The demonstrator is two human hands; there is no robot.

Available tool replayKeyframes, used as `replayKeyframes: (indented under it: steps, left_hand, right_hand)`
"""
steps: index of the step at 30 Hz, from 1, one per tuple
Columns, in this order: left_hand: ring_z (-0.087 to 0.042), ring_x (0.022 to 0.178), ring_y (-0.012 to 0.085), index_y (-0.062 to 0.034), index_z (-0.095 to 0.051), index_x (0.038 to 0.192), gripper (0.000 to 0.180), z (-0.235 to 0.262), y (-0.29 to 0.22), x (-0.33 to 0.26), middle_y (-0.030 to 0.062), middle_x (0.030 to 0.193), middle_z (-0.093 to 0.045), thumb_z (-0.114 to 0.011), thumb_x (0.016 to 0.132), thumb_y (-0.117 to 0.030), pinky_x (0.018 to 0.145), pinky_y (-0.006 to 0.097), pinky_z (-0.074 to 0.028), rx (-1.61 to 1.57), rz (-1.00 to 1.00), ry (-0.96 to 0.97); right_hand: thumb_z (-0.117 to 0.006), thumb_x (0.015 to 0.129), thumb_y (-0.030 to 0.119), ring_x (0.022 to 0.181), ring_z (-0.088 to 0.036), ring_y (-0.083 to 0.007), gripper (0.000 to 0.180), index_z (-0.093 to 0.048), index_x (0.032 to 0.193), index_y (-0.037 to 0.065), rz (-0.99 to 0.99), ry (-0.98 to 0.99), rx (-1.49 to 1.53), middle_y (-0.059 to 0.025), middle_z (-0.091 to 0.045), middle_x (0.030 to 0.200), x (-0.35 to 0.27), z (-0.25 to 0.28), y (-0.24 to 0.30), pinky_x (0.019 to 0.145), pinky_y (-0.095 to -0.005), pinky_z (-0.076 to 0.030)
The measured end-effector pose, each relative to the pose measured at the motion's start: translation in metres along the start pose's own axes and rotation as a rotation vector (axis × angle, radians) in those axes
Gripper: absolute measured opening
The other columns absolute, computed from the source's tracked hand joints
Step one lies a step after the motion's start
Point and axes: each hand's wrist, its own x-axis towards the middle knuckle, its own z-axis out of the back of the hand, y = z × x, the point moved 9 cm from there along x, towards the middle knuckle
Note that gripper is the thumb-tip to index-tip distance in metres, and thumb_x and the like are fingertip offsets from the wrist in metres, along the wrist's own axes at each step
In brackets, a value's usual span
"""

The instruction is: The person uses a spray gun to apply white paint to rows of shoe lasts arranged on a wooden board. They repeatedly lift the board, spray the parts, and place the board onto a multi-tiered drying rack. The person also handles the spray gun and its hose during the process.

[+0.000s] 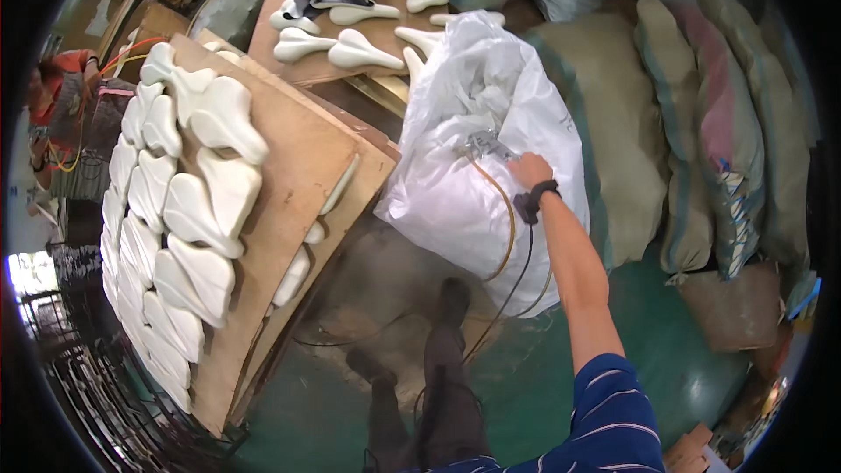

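Note:
My right hand (531,172), with a black band at its wrist, reaches over a large white plastic sack (429,180). Its fingers are closed at the end of a silver metal tool (491,144), which rests on the sack's crumpled top. From the tool's far end a tan hose (509,219) loops down the sack's front. The exact kind of tool is hard to make out. A black cable (517,270) hangs from the wristband. My left hand is out of the picture.
White bicycle-saddle-shaped pads (200,210) cover stacked brown boards (289,149) on the left. More lie on a far board (263,44), some with black covers. Full woven sacks (604,123) line the right side. A person (74,79) is at far left.

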Motion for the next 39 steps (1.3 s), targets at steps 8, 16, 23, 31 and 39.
replayKeyframes:
  steps: [8, 16, 23, 31, 39]
  left_hand:
    - [-0.061, 0.081, 0.0128, -0.0033, -0.065, 0.121, 0.028, -0.005, -0.076, 0.009, 0.0025, 0.092, -0.066, -0.066, 0.097, -0.018, 0.068, 0.028, -0.051, -0.058, -0.388, 0.173]
    - [-0.067, 0.091, 0.0151, 0.0025, -0.066, 0.116, 0.024, 0.001, -0.182, 0.022, 0.0083, 0.099, -0.07, -0.065, 0.095, -0.01, 0.081, 0.028, -0.054, -0.06, -0.777, 0.239]
    - [-0.059, 0.121, 0.0253, -0.0036, -0.056, 0.136, 0.062, 0.092, -0.277, -0.104, 0.0137, 0.131, -0.06, -0.081, 0.083, -0.024, 0.103, 0.036, -0.046, -0.073, -1.527, 0.31]
    - [-0.054, 0.128, 0.0278, -0.0015, -0.049, 0.139, 0.087, 0.128, -0.256, -0.15, 0.0166, 0.137, -0.057, -0.091, 0.071, -0.035, 0.112, 0.041, -0.039, -0.331, -1.594, 1.091]
    - [-0.058, 0.079, 0.0075, 0.0004, -0.067, 0.108, 0.042, 0.129, -0.226, -0.122, -0.0005, 0.082, -0.067, -0.087, 0.08, -0.024, 0.074, 0.028, -0.047, -0.331, -1.416, 1.462]
  right_hand:
    - [-0.067, 0.094, 0.032, 0.067, -0.066, -0.038, 0.031, -0.058, 0.098, 0.003, 0.231, -0.458, 0.117, -0.0196, -0.065, 0.071, -0.268, 0.171, 0.073, 0.06, -0.0512, -0.048]
    - [-0.072, 0.091, 0.02, 0.053, -0.053, -0.0072, 0.022, -0.065, 0.082, 0.002, 0.145, 0.026, 1.182, -0.0003, -0.061, 0.063, -0.462, 0.206, 0.175, 0.049, -0.0252, -0.041]
    - [-0.074, 0.08, 0.008, 0.063, -0.055, -0.0137, 0.031, -0.072, 0.11, 0.001, 0.689, 0.03, 0.676, -0.0066, -0.061, 0.073, -0.73, 0.22, 0.379, 0.058, -0.031, -0.043]
    - [-0.081, 0.077, 0.013, 0.079, -0.057, -0.0174, 0.043, -0.07, 0.115, -0.003, 1.149, -0.136, 0.54, -0.0091, -0.061, 0.098, -0.955, 0.251, 0.587, 0.069, -0.0292, -0.046]
    - [-0.067, 0.096, 0.02, 0.093, -0.064, -0.0222, 0.044, -0.053, 0.131, -0.002, 1.26, -0.003, 0.985, -0.0155, -0.062, 0.113, -1.041, 0.287, 0.686, 0.058, -0.0312, -0.059]
